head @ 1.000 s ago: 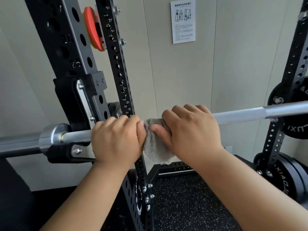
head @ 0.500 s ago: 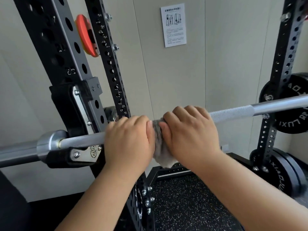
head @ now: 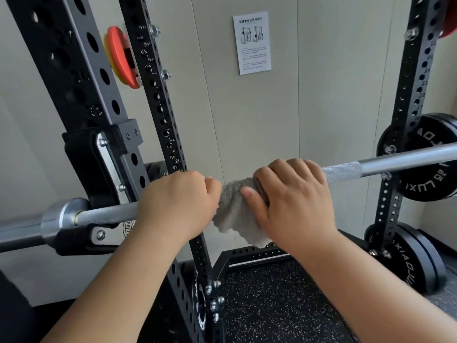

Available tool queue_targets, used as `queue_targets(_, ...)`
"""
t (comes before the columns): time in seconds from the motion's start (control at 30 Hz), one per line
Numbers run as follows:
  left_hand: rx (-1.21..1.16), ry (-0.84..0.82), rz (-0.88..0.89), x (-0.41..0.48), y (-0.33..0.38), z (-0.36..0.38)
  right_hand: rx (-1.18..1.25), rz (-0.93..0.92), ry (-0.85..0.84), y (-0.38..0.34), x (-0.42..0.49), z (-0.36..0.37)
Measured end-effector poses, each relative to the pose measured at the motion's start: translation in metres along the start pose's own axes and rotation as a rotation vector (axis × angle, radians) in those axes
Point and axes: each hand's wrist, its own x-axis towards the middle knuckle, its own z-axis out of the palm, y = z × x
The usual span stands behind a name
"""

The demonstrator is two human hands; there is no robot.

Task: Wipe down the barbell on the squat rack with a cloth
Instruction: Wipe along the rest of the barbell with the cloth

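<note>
Head view: beige wall behind barbell, speckled black floor below.

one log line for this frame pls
phase: wipe | left grip: holds barbell | right grip: holds cloth wrapped on barbell | barbell: resting in rack hook

White "LUXI" lettering circles the weight plate at three o'clock; hole numbers 19 and 20 mark the rack upright at ten o'clock; the wall notice print is illegible.

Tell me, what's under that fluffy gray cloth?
The barbell: its silver shaft shows farther out on both sides. The cloth drapes over it, so the stretch of bar underneath is hidden.
</note>
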Motion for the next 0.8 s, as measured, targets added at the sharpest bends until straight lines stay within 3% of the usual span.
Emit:
queue_targets(0.1, 0.055, 0.083, 0.065, -0.008, -0.004, 0.007, -0.068, 0.056, -0.074, 0.032, 0.004, -0.009)
queue_targets(0.27, 0.026, 0.266, 0.123, -0.012, 0.004, 0.018, -0.086, 0.241, -0.006, 0.023, 0.006, -0.01)
queue_targets(0.47, -0.049, 0.325, 0.216, -0.019, 0.029, 0.031, -0.053, 0.056, 0.094, 0.037, 0.006, -0.001)
queue_targets(0.67, -0.01, 0.366, 0.214, -0.016, 0.028, 0.031, -0.113, 0.206, 0.137, 0.036, 0.001, 0.003)
queue_targets(0.8, 0.008, 0.326, 0.166, -0.01, 0.035, 0.025, -0.082, 0.022, 0.043, 0.067, -0.005, -0.004)
